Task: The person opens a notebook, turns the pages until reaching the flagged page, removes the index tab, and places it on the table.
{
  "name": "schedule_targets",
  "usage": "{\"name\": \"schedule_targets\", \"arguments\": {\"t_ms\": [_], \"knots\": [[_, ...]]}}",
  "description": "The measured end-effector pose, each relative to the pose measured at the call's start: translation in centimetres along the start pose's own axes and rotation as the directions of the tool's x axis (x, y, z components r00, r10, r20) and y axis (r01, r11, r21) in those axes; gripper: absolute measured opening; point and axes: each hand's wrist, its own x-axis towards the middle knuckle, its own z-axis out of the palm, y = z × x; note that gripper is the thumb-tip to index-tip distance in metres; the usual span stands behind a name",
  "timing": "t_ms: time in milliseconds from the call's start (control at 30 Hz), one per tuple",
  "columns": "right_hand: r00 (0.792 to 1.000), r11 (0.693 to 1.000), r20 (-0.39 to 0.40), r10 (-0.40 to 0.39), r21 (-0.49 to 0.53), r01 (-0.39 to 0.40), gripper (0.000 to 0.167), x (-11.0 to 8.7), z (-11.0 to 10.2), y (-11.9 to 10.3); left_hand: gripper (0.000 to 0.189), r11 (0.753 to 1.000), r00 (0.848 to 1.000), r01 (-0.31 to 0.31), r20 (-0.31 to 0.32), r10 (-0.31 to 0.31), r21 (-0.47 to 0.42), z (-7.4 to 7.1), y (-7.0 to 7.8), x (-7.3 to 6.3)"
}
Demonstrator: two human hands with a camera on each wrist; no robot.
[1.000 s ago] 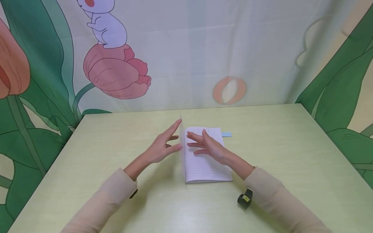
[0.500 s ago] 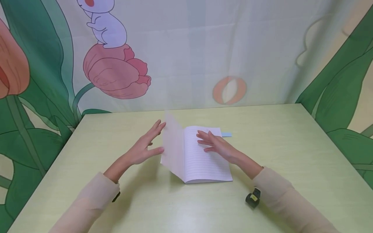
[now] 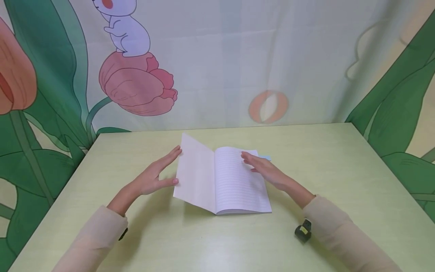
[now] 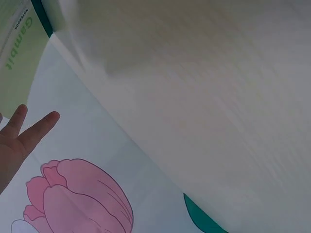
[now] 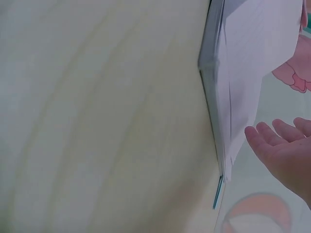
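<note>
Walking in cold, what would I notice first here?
Probably the open notebook on the table, its left side raised. The left hand is at that side's outer edge; the right hand is over the lined page. Behind, a pink flower bearing a white animal stands out on the backdrop.

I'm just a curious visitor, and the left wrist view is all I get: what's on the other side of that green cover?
Observer: The inner side of the cover is plain and pale.
Visitor: What am I missing over to the right?
Observer: The right hand is over the lined page; whether it touches, I can't tell.
Visitor: Anything sticking out?
Observer: Yes, a light blue tab, past the page's right edge, near the top.
</note>
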Motion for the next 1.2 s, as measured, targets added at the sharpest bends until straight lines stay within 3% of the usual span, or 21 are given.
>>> {"name": "schedule_targets", "arguments": {"t_ms": [233,400,533,700,933,1033,1200], "knots": [[0.999,0.994,-0.027,-0.017,-0.106,0.014,0.055,-0.3,-0.7,0.8,0.079,0.998,0.998,0.048,0.028,-0.049,0.032,-0.2,-1.0,-1.2],[0.999,0.960,-0.045,0.029,-0.277,-0.040,0.062,-0.5,-1.1,1.0,0.081,0.993,0.993,0.092,0.072,-0.097,0.075,-0.4,-1.5,-1.8],[0.999,0.910,-0.031,0.039,-0.411,-0.048,0.074,-0.3,-1.3,1.4,0.082,0.987,0.986,0.123,0.101,-0.134,0.107,-0.4,-1.9,-2.2],[0.999,0.812,0.053,-0.007,-0.583,0.037,0.087,-0.1,-0.9,1.9,0.084,0.981,0.976,0.158,0.131,-0.172,0.114,-0.3,-2.6,-2.6],[0.991,0.657,0.121,0.054,-0.752,0.056,0.101,0.2,-0.1,1.8,0.090,0.952,0.944,0.244,0.181,-0.277,0.183,0.1,-3.6,-2.9],[0.988,0.633,0.124,0.091,-0.773,0.039,0.102,0.3,0.1,1.6,0.093,0.933,0.925,0.275,0.202,-0.323,0.231,0.2,-3.7,-2.8],[0.984,0.619,0.139,0.116,-0.784,0.037,0.104,0.4,0.5,1.3,0.101,0.900,0.882,0.330,0.245,-0.401,0.286,0.4,-3.7,-2.6]]}}
